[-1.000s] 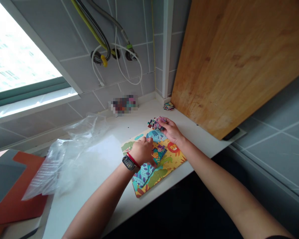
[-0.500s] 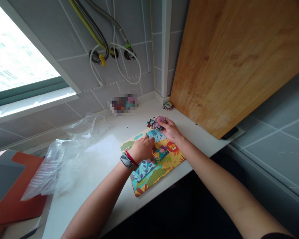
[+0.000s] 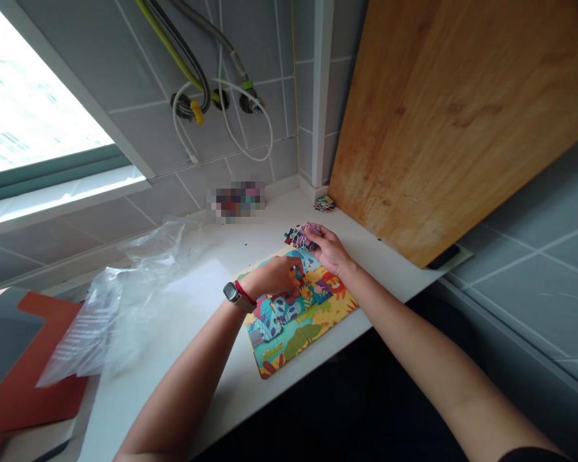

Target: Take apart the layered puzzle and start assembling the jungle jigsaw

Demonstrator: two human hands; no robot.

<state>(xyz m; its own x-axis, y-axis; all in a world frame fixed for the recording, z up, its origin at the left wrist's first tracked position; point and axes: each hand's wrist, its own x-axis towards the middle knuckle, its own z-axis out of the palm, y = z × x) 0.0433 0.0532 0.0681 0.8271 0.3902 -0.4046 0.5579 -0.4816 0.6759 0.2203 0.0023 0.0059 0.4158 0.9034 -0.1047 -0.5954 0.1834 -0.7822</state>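
Observation:
A colourful animal jigsaw puzzle (image 3: pixel 313 321) lies on the white counter, with a red lion, green plants and a blue strip in its picture. Over its upper middle is my left hand (image 3: pixel 277 276), wearing a watch and a red band, its fingers curled together and pointing down at the puzzle. What is between those fingertips, if anything, is hidden. Just beyond the puzzle's far edge, my right hand (image 3: pixel 333 250) grips a fanned bunch of jigsaw pieces (image 3: pixel 298 235), thumb on top. Some middle pieces of the puzzle look raised or loosely laid.
A small stack of puzzle pieces (image 3: pixel 324 204) sits in the back corner, beside a leaning wooden board (image 3: pixel 453 115). A blurred-out item (image 3: pixel 237 200) stands by the wall. Crumpled clear plastic (image 3: pixel 125 301) and an orange-and-grey folder (image 3: pixel 33 359) lie at left. Hoses (image 3: pixel 185 61) hang above.
My left hand has shifted up and slightly left over the puzzle, its fingers now drawn together, uncovering more of the blue strip. My right hand keeps its place with the pieces.

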